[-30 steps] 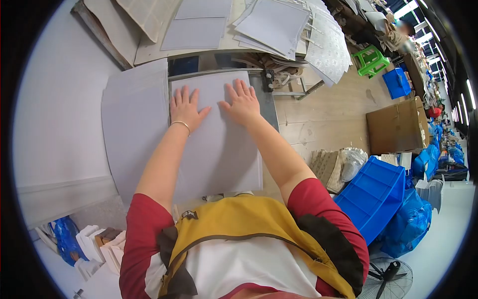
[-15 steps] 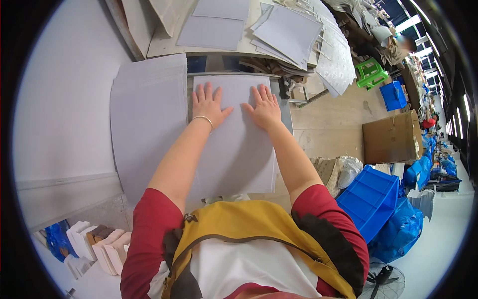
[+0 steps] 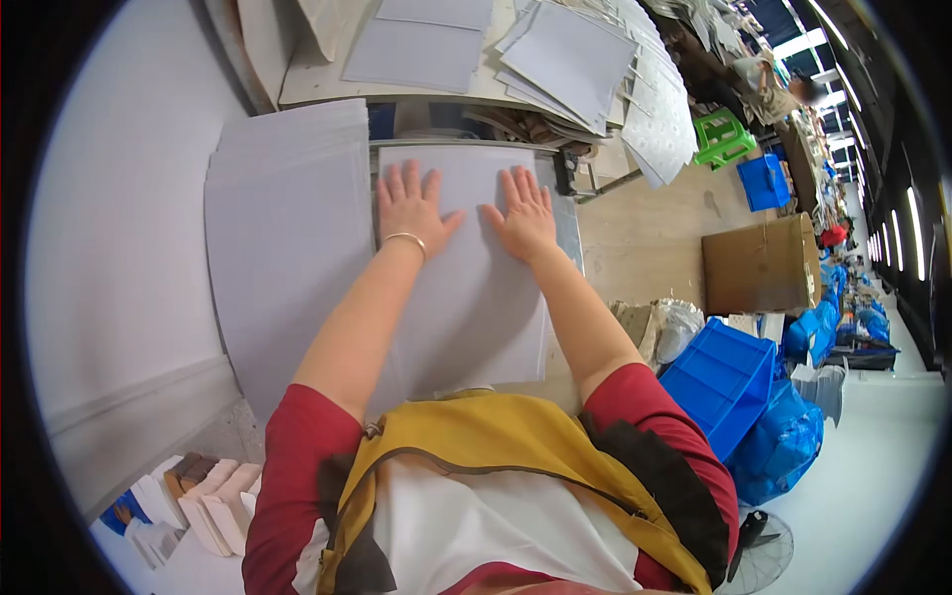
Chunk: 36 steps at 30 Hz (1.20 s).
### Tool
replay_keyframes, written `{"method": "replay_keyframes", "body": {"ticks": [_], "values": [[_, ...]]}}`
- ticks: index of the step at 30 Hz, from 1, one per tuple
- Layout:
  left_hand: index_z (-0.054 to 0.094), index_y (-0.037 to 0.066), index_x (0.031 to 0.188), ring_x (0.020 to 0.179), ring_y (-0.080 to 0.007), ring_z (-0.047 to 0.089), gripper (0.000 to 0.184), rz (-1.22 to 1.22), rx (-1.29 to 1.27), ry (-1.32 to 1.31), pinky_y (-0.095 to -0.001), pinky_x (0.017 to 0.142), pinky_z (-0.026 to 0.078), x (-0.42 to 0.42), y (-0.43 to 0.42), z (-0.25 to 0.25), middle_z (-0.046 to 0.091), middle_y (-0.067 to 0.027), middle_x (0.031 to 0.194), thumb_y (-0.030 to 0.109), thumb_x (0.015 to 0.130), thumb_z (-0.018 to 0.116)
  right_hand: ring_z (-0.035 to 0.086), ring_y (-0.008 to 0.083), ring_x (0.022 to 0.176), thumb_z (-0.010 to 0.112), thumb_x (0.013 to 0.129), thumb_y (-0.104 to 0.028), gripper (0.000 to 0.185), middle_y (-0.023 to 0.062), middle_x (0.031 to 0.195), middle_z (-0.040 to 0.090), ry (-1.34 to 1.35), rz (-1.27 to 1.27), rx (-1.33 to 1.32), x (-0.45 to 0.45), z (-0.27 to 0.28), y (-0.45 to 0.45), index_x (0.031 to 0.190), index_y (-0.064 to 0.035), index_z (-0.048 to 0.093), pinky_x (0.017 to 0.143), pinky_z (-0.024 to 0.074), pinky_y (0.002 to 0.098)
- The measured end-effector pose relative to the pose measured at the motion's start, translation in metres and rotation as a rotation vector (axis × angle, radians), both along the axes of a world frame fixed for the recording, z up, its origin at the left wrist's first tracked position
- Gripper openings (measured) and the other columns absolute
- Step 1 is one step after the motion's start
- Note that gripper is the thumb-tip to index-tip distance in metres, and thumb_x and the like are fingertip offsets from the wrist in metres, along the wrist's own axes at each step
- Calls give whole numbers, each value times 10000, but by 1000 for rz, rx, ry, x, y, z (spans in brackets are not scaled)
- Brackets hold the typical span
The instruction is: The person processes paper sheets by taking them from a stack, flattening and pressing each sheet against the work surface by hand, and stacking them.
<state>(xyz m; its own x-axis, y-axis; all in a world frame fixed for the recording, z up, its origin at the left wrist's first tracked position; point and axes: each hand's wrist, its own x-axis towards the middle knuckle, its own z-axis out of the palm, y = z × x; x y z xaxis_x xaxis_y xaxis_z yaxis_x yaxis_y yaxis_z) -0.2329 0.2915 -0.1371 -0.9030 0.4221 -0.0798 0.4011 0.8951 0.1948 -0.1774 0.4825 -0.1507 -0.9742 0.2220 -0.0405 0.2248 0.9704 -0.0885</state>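
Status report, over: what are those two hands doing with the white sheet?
Left hand, right hand: both open, palm-down on the sheet. Sheet lying flat. Stack alongside, to the left; nothing seen in the way.

Paper stack [image 3: 288,233] left of sheet [image 3: 466,307], carton [image 3: 756,266] right, table [image 3: 322,81] beyond

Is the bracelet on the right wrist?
No, the bracelet is around the left wrist, just behind the left hand spread on the white sheet, while the right hand's wrist is bare.
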Motion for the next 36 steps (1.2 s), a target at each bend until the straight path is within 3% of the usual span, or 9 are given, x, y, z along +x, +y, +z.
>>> {"method": "replay_keyframes", "body": {"ticks": [8, 11, 16, 19, 21, 23, 26, 29, 36], "values": [[326, 140, 1485, 1441, -355, 180, 777, -5, -164, -31, -525, 1157, 134, -10, 6, 17, 248, -149, 1552, 602, 881, 485, 147, 262, 1473, 416, 915, -602, 773, 135, 1579, 200, 41, -6, -72, -2, -1, -8, 1506, -128, 261, 1182, 111, 453], [340, 137, 1478, 1443, -323, 191, 765, -144, -67, 134, -529, 1154, 142, -21, 10, -6, 281, -127, 1540, 589, 881, 495, 141, 252, 1475, 430, 909, -595, 768, 129, 1581, 196, 27, -17, -84, -4, 4, -9, 1502, -135, 270, 1184, 110, 443], [390, 129, 1446, 1431, -298, 222, 743, -118, 24, 25, -536, 1144, 171, -26, 14, 2, 322, -95, 1523, 535, 850, 573, 136, 253, 1476, 448, 896, -597, 786, 131, 1581, 196, -4, -24, -123, -6, 6, -9, 1502, -128, 271, 1183, 118, 445], [471, 102, 1384, 1389, -294, 319, 723, -142, 30, 9, -507, 1123, 256, -35, 12, 7, 398, -104, 1478, 506, 808, 640, 124, 261, 1478, 450, 894, -595, 802, 131, 1586, 178, -84, -21, -86, -7, 14, -14, 1505, -114, 255, 1174, 134, 490], [504, 39, 1347, 1316, -314, 435, 705, -164, 240, -70, -434, 1085, 343, -64, 3, -16, 505, -165, 1384, 472, 814, 661, 127, 261, 1478, 459, 892, -588, 795, 128, 1589, 171, -104, -16, -113, -5, 21, -15, 1502, -117, 263, 1173, 129, 498], [513, -17, 1324, 1267, -320, 494, 592, -135, 783, -234, -388, 1063, 374, -96, -15, -58, 531, -215, 1347, 329, 864, 653, 140, 260, 1474, 466, 890, -584, 787, 128, 1590, 170, -50, -18, -190, -1, 19, -13, 1498, -123, 276, 1175, 127, 486], [465, -4, 1376, 1328, -294, 430, 584, -186, 110, 0, -409, 1094, 338, -71, -33, -15, 480, -182, 1411, 353, 924, 562, 155, 253, 1470, 466, 868, -565, 759, 133, 1576, 207, 16, -24, -246, 1, 19, -13, 1467, -121, 329, 1181, 97, 478], [382, 33, 1441, 1394, -256, 331, 649, -212, -193, 134, -428, 1142, 259, -46, -46, -21, 375, -120, 1503, 442, 946, 482, 155, 252, 1471, 461, 871, -566, 752, 127, 1578, 205, 45, -33, -242, 1, 16, -14, 1465, -125, 331, 1182, 95, 477], [291, 61, 1488, 1435, -236, 247, 691, -190, -280, -54, -431, 1171, 190, -42, -36, 14, 278, -76, 1559, 478, 957, 436, 158, 242, 1470, 450, 885, -567, 740, 113, 1571, 226, 60, -28, -219, 2, 16, -16, 1465, -124, 328, 1182, 112, 467]]}}
